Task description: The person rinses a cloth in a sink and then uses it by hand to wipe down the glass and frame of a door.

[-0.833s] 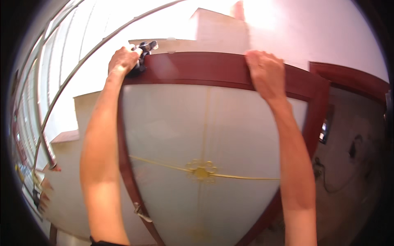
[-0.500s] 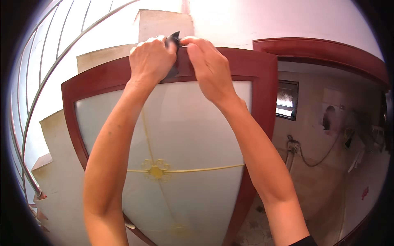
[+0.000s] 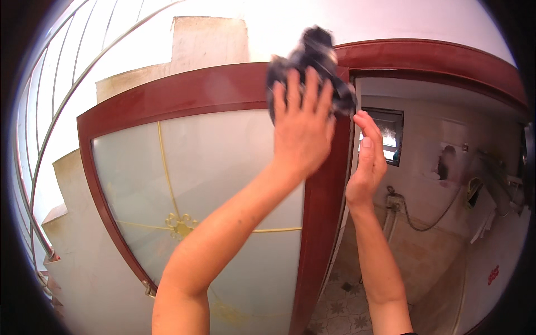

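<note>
My left hand (image 3: 304, 131) presses a dark, bunched cloth (image 3: 279, 92) against the upper right corner of a red-brown framed door (image 3: 184, 86). The fingers are spread over the cloth, which is blurred by motion and sticks up past the top of the frame. Just right of the door's edge, my right hand (image 3: 368, 162) is raised with its palm turned toward that edge. Its fingers are slightly bent, the thumb stands apart, and nothing shows in it. I cannot tell whether its fingertips touch the cloth or the edge. Frosted glass (image 3: 223, 162) with yellow ornament lines fills the door.
Right of the door a doorway under a red-brown lintel (image 3: 424, 56) opens on a tiled room with a small window (image 3: 385, 134) and a shower hose (image 3: 427, 226). Stair steps (image 3: 209, 42) and a metal railing (image 3: 67, 95) rise at the left. A door handle (image 3: 148, 288) sits low on the frame.
Both hands have moved right along the door's top, from its middle to its right corner. The left hand took the cloth along and spread out over it; the right hand came away and dropped lower.
</note>
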The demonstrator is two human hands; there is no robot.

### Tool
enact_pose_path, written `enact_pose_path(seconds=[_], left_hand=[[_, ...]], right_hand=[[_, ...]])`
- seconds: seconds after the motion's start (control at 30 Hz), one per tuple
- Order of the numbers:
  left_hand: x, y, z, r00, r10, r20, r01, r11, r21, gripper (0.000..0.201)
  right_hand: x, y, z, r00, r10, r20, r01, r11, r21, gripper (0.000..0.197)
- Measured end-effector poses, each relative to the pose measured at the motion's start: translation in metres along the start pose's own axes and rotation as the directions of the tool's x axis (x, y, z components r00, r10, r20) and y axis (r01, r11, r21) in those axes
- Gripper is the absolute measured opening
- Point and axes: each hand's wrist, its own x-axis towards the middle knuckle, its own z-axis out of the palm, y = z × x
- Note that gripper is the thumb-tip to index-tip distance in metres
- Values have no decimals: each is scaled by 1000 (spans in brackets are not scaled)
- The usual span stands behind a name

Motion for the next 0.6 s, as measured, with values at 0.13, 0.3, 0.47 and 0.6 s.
enact_pose_path(seconds=[0.13,0.3,0.47,0.6], left_hand=[[-47,22,-11,966,150,208,-134,987,-93,43],[-34,-10,-29,971,152,186,-154,988,-1,42],[-32,-35,-39,995,59,83,-66,995,75,44],[-27,-55,-48,998,-55,-19,58,970,237,52]], right_hand=[[-5,0,17,1000,17,11,-16,1000,-26,39],[-1,-16,45,989,-95,114,104,992,-74,45],[3,-31,72,953,-194,234,199,980,3,48],[5,-38,87,916,-223,333,250,967,-39,47]])
